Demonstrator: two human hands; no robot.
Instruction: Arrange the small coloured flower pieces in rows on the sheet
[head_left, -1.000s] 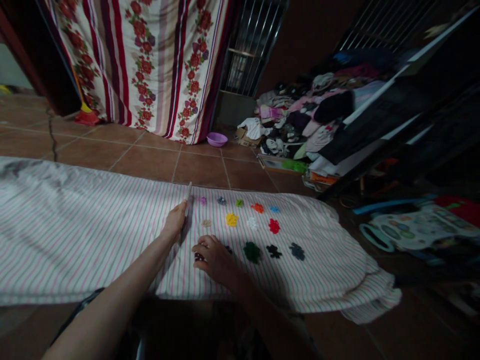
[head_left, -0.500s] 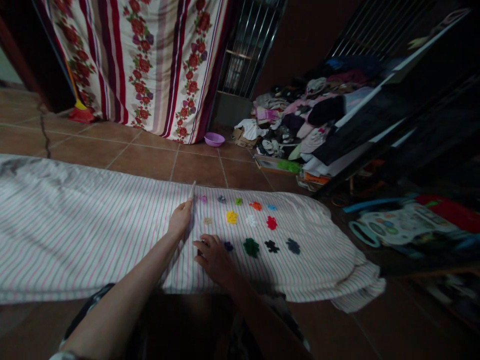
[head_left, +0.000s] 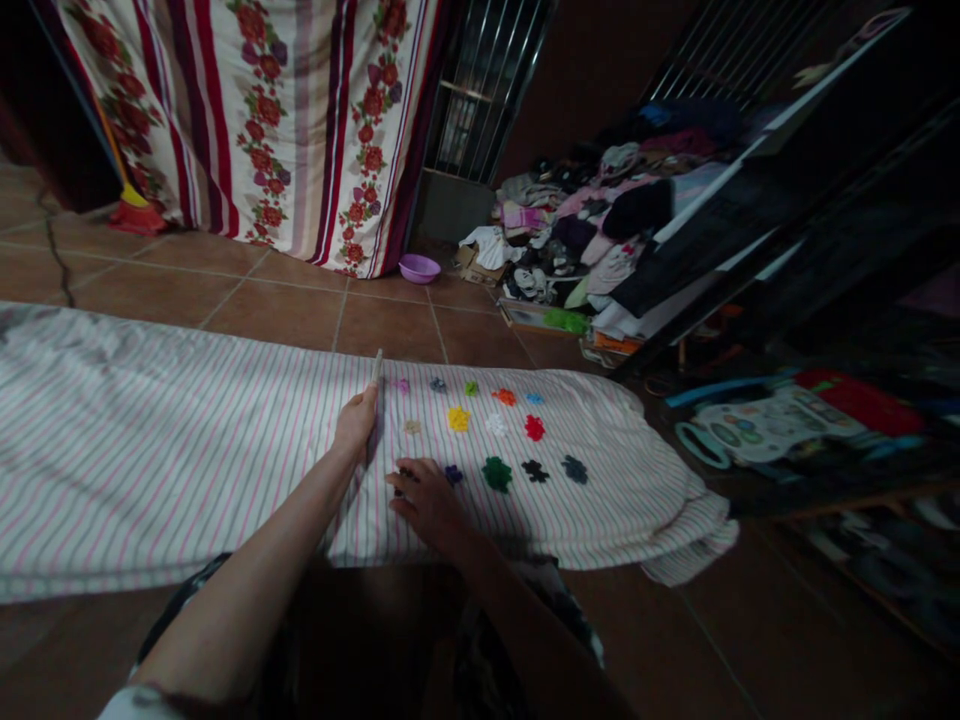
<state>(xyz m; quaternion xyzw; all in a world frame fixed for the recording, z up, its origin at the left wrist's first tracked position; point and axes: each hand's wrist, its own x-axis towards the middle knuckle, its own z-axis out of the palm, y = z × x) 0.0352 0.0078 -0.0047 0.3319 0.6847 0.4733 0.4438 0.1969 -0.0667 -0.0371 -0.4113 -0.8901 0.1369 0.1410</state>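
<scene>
My left hand (head_left: 355, 420) is closed on a thin pale flat object (head_left: 377, 367), seen edge-on and standing up from the striped cloth (head_left: 225, 430). My right hand (head_left: 429, 500) rests low over a small dark pile (head_left: 405, 474), its fingers bent and apart; the hand partly hides that pile. Beside its knuckles lies a dark blue pile (head_left: 453, 474). Farther right are a dark green pile (head_left: 496, 474), a black pile (head_left: 535, 470) and a slate-grey pile (head_left: 575, 469). Behind are a beige pile (head_left: 412, 426), a yellow pile (head_left: 459, 419), a white pile (head_left: 496, 425) and a red pile (head_left: 534, 427).
At the back of the cloth sit pink (head_left: 403, 385), grey (head_left: 437, 384), lime (head_left: 471, 387), orange (head_left: 503, 397) and light blue (head_left: 534, 397) piles. Beyond are a purple basin (head_left: 419, 268), a floral curtain (head_left: 300, 130) and heaped clothes (head_left: 585, 220). A shelf (head_left: 832, 505) stands right.
The whole view has shifted slightly, with everything lying a little farther left and higher. Both hands keep nearly the same places on the cloth; the right fingers have barely moved around the dark pile.
</scene>
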